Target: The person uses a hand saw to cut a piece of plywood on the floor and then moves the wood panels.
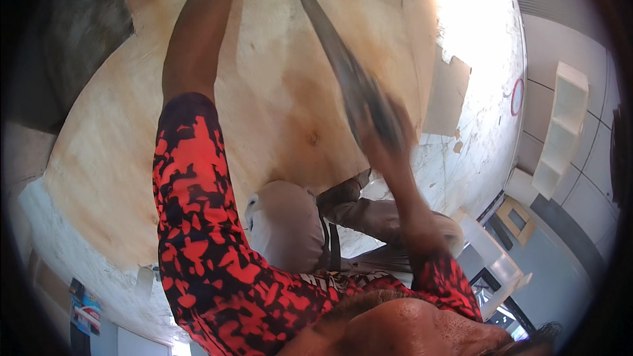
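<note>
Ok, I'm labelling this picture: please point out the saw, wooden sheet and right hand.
Saw (349,72): head view, on the blurred blade.
Wooden sheet (280,102): head view, on its bare face.
Right hand (390,137): head view, on its blurred middle.

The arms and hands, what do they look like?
The left sleeve and right sleeve are splotched red and black, the left with a dark hem. The left forearm and right forearm are bare. The blurred right hand appears gloveless; the left hand is out of frame.

At upper centre, the wooden sheet (264,92) offers passage between the left forearm (192,43) and the long blurred blade (328,43); a knee (287,224) blocks lower centre.
</note>
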### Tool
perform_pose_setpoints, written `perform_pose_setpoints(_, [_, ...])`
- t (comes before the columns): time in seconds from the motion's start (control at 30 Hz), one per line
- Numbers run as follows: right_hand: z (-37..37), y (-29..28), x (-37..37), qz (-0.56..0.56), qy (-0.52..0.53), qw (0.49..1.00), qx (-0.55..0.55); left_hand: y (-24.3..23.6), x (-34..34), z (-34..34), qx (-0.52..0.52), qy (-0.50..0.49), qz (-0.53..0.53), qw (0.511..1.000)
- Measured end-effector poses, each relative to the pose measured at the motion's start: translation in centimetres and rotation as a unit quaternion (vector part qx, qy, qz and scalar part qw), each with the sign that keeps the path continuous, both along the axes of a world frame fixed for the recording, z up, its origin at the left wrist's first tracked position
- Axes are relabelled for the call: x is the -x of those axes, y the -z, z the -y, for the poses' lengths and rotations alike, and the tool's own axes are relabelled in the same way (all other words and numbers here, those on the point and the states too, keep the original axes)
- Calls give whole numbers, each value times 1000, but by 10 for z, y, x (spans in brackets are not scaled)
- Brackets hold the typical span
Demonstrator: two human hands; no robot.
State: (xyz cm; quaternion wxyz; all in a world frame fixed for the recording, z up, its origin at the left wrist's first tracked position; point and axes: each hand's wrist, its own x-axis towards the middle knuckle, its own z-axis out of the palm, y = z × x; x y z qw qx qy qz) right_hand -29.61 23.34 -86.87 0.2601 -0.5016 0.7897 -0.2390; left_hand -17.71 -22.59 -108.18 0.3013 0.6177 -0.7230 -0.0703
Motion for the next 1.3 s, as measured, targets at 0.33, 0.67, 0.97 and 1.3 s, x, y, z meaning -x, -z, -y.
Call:
perform_pose_setpoints(0.33, [99,38,-25,144,49,977,151,-82,1,-45,-179,37,85,980])
perform_pose_setpoints(0.67, [98,54,-14,180,37,957,226,-59,-19,-209,-41,76,87,992])
perform_pose_setpoints(0.97, [95,50,-12,182,4,964,196,-83,-41,-290,-122,76,256,956])
perform_pose_setpoints(1.3, [95,36,11,267,-4,963,41,-124,-31,-252,-399,158,290,856])
